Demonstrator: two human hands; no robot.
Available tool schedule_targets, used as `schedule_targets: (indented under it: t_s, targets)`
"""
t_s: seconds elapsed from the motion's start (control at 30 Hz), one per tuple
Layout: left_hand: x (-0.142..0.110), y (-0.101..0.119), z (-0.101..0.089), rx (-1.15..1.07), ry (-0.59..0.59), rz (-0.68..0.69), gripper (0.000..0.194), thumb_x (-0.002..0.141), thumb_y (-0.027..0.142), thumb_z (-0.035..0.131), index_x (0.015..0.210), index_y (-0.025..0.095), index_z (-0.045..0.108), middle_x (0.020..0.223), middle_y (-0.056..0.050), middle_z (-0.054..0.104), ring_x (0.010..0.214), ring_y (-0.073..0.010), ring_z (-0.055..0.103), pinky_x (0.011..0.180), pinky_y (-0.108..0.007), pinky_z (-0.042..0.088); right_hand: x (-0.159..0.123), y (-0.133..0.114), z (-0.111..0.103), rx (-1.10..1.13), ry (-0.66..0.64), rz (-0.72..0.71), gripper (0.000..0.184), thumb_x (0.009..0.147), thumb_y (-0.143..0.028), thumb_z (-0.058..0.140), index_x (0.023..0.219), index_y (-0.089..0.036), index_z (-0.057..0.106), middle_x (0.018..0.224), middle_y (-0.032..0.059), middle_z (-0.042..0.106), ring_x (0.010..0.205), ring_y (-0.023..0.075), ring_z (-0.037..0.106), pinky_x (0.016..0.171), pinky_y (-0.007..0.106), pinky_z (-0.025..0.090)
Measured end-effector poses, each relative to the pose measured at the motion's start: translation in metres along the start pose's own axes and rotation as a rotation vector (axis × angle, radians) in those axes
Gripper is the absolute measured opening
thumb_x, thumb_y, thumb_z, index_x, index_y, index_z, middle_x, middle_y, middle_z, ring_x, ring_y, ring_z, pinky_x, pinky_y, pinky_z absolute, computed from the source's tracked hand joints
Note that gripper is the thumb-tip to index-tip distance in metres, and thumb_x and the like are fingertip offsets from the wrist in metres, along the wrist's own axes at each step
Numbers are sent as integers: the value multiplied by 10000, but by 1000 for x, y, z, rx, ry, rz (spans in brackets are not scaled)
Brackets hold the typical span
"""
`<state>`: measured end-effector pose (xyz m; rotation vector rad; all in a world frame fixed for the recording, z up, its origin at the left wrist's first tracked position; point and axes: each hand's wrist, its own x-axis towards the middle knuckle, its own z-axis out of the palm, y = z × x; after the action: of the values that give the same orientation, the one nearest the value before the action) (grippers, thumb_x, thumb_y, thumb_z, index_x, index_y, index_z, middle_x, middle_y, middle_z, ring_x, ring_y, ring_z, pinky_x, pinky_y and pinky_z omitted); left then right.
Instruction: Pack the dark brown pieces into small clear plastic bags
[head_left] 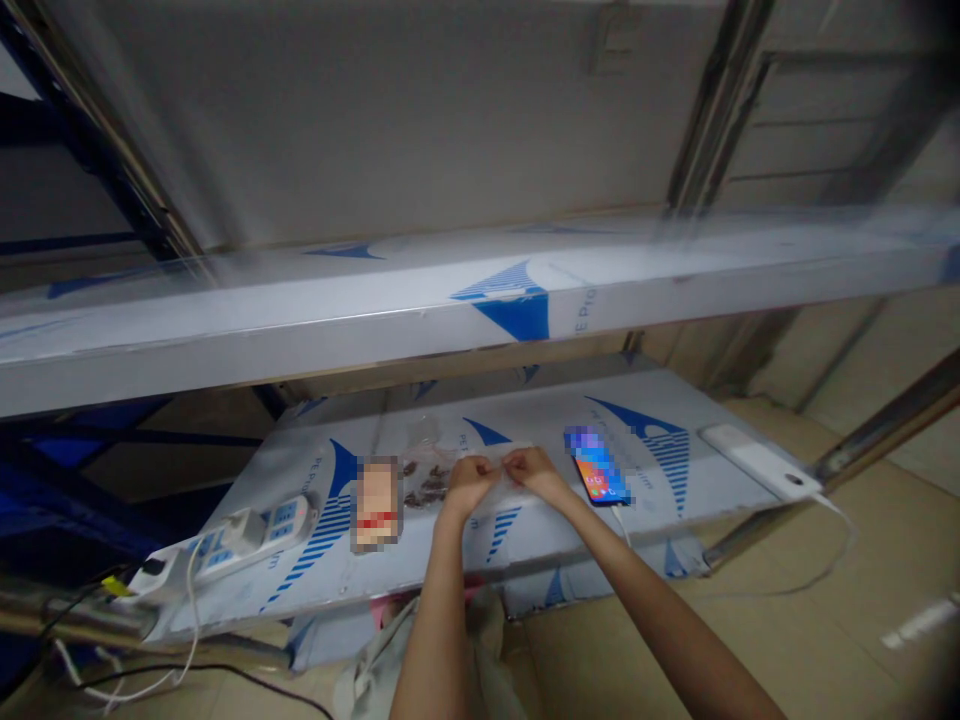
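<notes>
My left hand (472,482) and my right hand (534,470) are close together above the lower shelf, the fingers of each closed in a pinch. Between them, thin clear plastic shows faintly. It appears to be the edge of a clear plastic bag (421,436) that lies flat to the left of my left hand. Several small dark brown pieces (431,490) are in or under the plastic; which of these I cannot tell. To the right of my right hand lies a phone (600,468) with a lit screen. Left of the bag is a blurred tan, red-banded item (377,500).
A power strip (283,524) with plugs and cables sits at the shelf's left end. At the right end lies a long white device (761,465) with a white cable. An upper shelf (360,335) crosses in front, above my hands. Pale cloth (480,640) shows below.
</notes>
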<state>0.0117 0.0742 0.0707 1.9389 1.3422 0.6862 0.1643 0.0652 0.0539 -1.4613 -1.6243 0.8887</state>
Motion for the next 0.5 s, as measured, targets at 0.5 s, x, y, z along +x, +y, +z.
schedule_targets:
  t_s: [0.5]
  targets:
    - [14,5,12,-47,12,87,156,638,186,485,500,147,547,505,16,494,560,-116,460,566,-220,327,5,7,-13,244,-69,28,160,523,-134,522,641,-140,630,481,-13,585,429,98,489,413,195,363]
